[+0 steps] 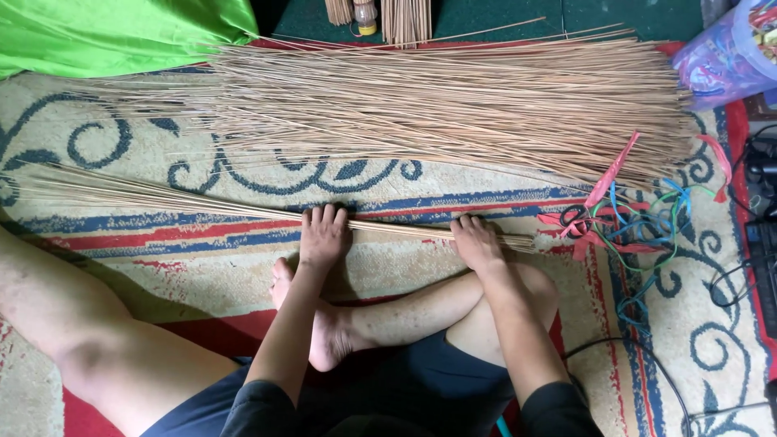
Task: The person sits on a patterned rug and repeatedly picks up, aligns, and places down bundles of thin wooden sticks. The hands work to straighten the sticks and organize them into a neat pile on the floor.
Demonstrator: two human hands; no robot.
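Observation:
I sit on a patterned rug [202, 259] with my legs folded. A thin bundle of long tan sticks [162, 198] lies across the rug in front of me, fanning out to the left. My left hand [325, 235] presses palm-down on the bundle near its middle. My right hand [477, 243] rests on the bundle close to its gathered right end. Neither hand lifts the sticks. Beyond the bundle lies a large loose pile of the same sticks [453, 101].
Coloured rubber bands and red ribbon strips [627, 218] with small scissors [573, 215] lie at the right. A plastic bag of bands [724, 57] sits top right. Green cloth [113, 32] is top left. Black cables [753, 243] run along the right edge.

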